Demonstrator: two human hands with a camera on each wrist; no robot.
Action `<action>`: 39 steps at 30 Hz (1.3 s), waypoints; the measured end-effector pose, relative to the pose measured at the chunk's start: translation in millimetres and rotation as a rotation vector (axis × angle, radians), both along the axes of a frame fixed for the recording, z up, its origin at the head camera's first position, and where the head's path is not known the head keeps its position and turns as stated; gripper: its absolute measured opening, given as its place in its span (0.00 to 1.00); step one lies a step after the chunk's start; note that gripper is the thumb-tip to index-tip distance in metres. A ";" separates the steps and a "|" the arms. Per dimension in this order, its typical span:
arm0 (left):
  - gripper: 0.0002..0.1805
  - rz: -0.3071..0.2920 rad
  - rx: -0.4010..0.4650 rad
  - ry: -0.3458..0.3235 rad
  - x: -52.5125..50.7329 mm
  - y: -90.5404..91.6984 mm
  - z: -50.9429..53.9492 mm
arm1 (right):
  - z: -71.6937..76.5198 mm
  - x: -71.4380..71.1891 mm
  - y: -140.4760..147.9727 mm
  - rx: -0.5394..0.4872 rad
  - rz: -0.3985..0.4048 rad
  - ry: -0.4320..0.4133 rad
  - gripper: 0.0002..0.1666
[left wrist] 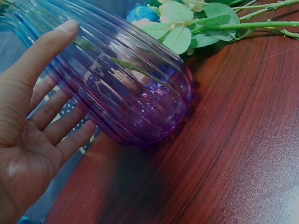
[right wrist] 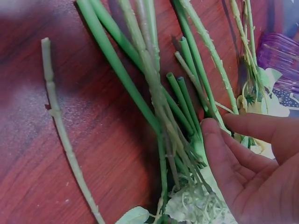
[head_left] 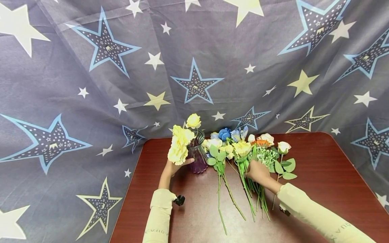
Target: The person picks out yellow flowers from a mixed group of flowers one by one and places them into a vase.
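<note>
My left hand (head_left: 177,167) holds the ribbed glass vase (head_left: 198,161), which shades from blue to purple. In the left wrist view, the thumb lies along the near side of the glass and the fingers (left wrist: 63,123) reach behind it. Yellow flowers (head_left: 180,144) and a yellow rose (head_left: 193,121) stand in the vase, and a stem shows through its wall. My right hand (head_left: 258,171) is low among the flowers lying on the table, thumb and forefinger pinching at a green stem (right wrist: 194,60). Part of that grip is hidden.
Blue flowers (head_left: 225,134), a yellow flower (head_left: 242,148), an orange flower (head_left: 262,143) and white sprigs (head_left: 266,156) lie right of the vase, stems toward me. A pale rose (head_left: 284,147) lies farthest right. Behind the brown table (head_left: 322,189) hangs a star-patterned cloth (head_left: 218,44).
</note>
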State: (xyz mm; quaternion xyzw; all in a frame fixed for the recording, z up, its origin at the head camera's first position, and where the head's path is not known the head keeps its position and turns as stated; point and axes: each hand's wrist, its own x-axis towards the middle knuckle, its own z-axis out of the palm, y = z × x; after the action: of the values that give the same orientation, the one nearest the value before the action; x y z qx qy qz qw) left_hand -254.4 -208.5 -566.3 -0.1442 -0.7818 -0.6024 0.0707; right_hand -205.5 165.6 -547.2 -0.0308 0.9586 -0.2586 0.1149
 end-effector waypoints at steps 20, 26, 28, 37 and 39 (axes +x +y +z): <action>0.59 -0.016 -0.009 -0.018 11.6 2.9 18.8 | -6.9 -0.2 -1.3 -0.019 -0.010 -0.017 0.10; 0.62 0.006 -0.023 -0.005 1.8 0.3 0.5 | -8.2 0.3 -1.5 -0.045 -0.048 -0.028 0.12; 0.62 0.013 -0.024 -0.009 1.7 0.1 -0.1 | -8.2 0.4 -1.5 -0.053 -0.052 -0.033 0.15; 0.64 0.009 -0.007 0.002 0.9 1.0 0.0 | -6.0 2.1 -1.8 -0.079 -0.055 -0.038 0.33; 0.64 0.003 -0.008 -0.006 1.9 1.1 1.9 | -5.4 2.6 -2.0 -0.076 -0.057 -0.043 0.14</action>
State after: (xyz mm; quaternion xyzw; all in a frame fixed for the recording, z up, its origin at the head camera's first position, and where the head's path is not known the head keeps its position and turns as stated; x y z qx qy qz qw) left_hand -252.5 -207.4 -564.4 -0.1413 -0.7848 -0.5996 0.0686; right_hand -202.8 163.6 -552.6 -0.0021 0.9459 -0.2987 0.1269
